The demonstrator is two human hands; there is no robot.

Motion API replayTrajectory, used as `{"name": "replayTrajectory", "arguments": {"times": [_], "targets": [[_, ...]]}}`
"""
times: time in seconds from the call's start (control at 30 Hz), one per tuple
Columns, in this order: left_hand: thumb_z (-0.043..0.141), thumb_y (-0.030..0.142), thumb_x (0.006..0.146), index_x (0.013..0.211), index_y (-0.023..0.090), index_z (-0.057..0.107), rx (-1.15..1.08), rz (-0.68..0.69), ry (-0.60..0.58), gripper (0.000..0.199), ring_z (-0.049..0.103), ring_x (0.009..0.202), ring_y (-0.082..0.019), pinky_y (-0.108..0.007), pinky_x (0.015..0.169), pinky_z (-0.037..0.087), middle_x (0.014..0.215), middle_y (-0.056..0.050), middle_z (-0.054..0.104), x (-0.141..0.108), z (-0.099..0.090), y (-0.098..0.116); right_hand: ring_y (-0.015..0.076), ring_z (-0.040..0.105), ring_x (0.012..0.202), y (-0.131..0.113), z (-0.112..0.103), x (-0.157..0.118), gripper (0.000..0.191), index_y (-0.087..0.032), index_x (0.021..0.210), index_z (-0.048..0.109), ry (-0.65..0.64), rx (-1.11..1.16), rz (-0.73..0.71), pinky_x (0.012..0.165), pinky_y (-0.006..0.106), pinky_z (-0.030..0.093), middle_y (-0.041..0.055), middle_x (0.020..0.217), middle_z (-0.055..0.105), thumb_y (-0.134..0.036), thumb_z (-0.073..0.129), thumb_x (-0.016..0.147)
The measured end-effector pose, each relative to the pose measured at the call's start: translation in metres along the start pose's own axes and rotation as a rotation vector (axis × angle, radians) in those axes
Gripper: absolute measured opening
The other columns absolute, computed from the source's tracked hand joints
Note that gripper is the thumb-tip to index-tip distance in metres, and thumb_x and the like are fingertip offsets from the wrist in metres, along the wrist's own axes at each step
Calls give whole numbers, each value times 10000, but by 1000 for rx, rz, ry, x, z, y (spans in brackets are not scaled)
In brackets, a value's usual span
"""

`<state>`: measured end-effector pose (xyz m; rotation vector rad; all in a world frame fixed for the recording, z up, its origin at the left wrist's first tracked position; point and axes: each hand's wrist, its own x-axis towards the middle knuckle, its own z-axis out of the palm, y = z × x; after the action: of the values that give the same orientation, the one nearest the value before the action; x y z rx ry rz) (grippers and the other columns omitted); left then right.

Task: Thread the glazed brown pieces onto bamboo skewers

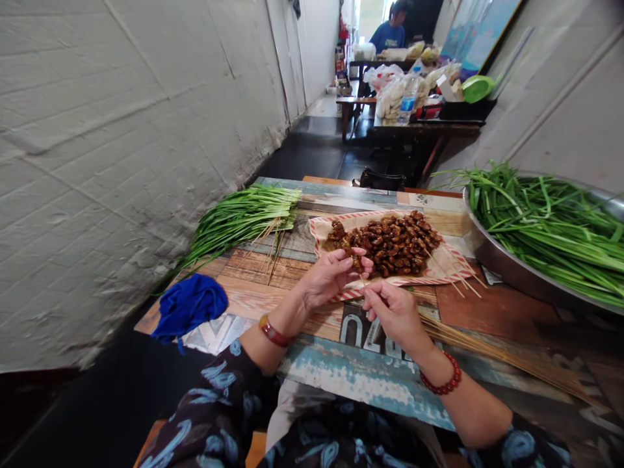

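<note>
My left hand (334, 278) has its fingers closed round small glossy brown pieces (357, 263) threaded on a thin wooden skewer (363, 281). The skewer's lower end is pinched between the thumb and fingers of my right hand (394, 311). Just beyond both hands, a heap of similar brown pieces (394, 240) lies on a paper sheet with a red-striped border (451, 263). Several skewers (451, 276) rest at the heap's right side, their bare ends pointing towards me. A bundle of bare skewers (502, 354) lies right of my right hand, partly behind the wrist.
Green stalks (244, 218), with skewer ends sticking out, lie at the table's (244, 296) far left. A blue cloth (190, 305) sits at the left edge. On the right stands a metal basin (507, 263) of long green leaves (560, 221). Farther back, a person (390, 36) is behind cluttered tables.
</note>
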<state>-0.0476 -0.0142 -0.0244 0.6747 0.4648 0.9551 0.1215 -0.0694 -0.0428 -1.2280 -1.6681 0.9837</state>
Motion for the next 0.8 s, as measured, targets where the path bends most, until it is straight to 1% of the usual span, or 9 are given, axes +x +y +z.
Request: {"name": "replayTrajectory", "arguments": {"times": [0.1, 0.2, 0.3, 0.37, 0.43, 0.53, 0.6, 0.67, 0.8], "targets": [[832, 241, 668, 944, 121, 698, -3, 25, 34, 329, 665, 857, -161, -320, 906, 460, 883, -68, 698, 1, 0, -2, 91, 579, 446, 1, 1, 0, 283, -197, 739, 601, 7, -34, -13, 483, 211, 450, -25, 601, 633, -364, 497, 942], [861, 238, 619, 864, 117, 694, 37, 80, 123, 320, 662, 800, -145, -293, 862, 460, 810, -42, 687, 3, 2, -4, 91, 587, 458, 2, 1, -1, 250, -198, 760, 605, 30, -65, -33, 501, 214, 451, -31, 616, 632, -336, 502, 941], [866, 238, 606, 798, 119, 676, 82, 122, 195, 295, 655, 751, -130, -270, 815, 458, 760, -21, 677, 5, 4, -7, 91, 587, 463, 3, 1, -1, 223, -198, 779, 615, 56, -119, -62, 531, 222, 454, -35, 621, 632, -310, 507, 939], [863, 243, 611, 783, 120, 666, 96, 144, 216, 289, 651, 739, -121, -260, 799, 457, 751, -13, 673, 5, 4, -9, 92, 584, 461, 3, 0, -1, 221, -199, 773, 616, 68, -154, -78, 543, 226, 452, -36, 618, 634, -302, 511, 938], [853, 263, 633, 842, 123, 673, 99, 134, 200, 309, 658, 766, -127, -258, 797, 460, 795, -26, 686, 4, 5, -8, 95, 584, 460, 3, -1, 0, 227, -198, 767, 616, 76, -164, -87, 544, 226, 452, -35, 610, 635, -308, 513, 937], [830, 285, 672, 1074, 148, 661, 101, 56, 88, 457, 672, 855, -168, -296, 828, 473, 983, -90, 712, 1, 5, -4, 99, 588, 453, 2, -2, 0, 241, -201, 775, 620, 79, -139, -79, 526, 223, 455, -33, 604, 641, -333, 506, 940], [810, 274, 699, 1161, 163, 635, 95, 3, 17, 507, 673, 907, -195, -334, 865, 478, 1087, -127, 701, -1, 5, 0, 100, 590, 448, 2, -2, 1, 258, -203, 763, 615, 81, -124, -68, 519, 221, 457, -32, 597, 644, -347, 499, 943], [791, 265, 721, 1141, 157, 647, 84, -16, -13, 457, 671, 922, -204, -350, 882, 478, 1104, -138, 698, -2, 5, 2, 98, 586, 443, 1, -3, 1, 273, -204, 741, 606, 85, -122, -67, 523, 220, 460, -32, 593, 644, -348, 493, 945], [791, 258, 721, 1006, 125, 688, 79, 15, 0, 331, 673, 865, -184, -328, 869, 477, 996, -117, 717, 0, 4, 2, 101, 578, 444, 0, -2, 0, 273, -209, 740, 608, 93, -153, -97, 542, 227, 466, -32, 588, 635, -338, 483, 946]]}}
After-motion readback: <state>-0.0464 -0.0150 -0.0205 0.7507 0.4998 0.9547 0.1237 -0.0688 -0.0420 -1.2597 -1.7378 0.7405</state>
